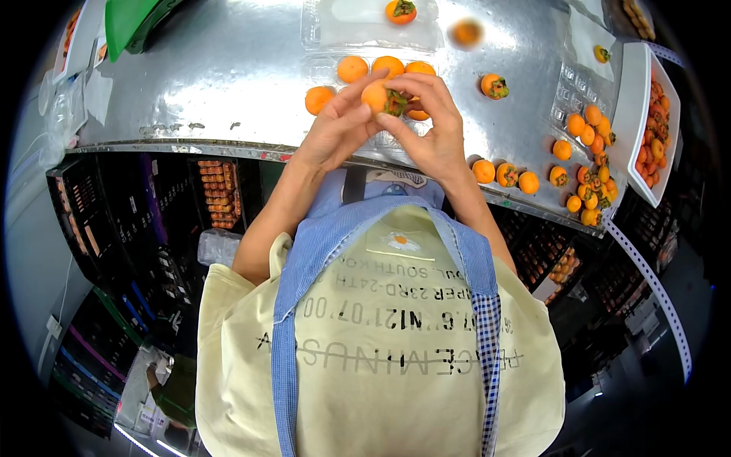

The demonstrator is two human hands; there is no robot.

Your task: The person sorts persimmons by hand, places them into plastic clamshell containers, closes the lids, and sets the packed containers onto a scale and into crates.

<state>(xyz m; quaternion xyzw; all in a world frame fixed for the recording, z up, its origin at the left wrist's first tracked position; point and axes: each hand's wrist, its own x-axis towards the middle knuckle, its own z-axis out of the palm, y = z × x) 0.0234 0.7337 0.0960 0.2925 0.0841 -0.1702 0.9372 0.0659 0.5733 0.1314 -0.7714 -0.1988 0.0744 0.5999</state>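
An orange persimmon (375, 97) with a green leafy cap is held between both hands above the front of the metal table. My left hand (339, 126) has thumb and fingers closed on its left side. From the right, my right hand (432, 122) pinches it near the cap, thumb below and fingers curled over. Beneath the hands lies a clear plastic tray (329, 67) with several persimmons in it, such as one at the back left (352, 69); the hands hide part of it. A blurred round orange fruit (466, 33) appears beyond my right hand.
Loose persimmons (586, 137) cluster on the metal table (213, 76) at right, beside a white crate (630, 122) of more fruit. Another clear tray (320, 23) lies at the back. A green container (137, 23) stands at back left. Stacked black crates (114, 206) sit below the table edge.
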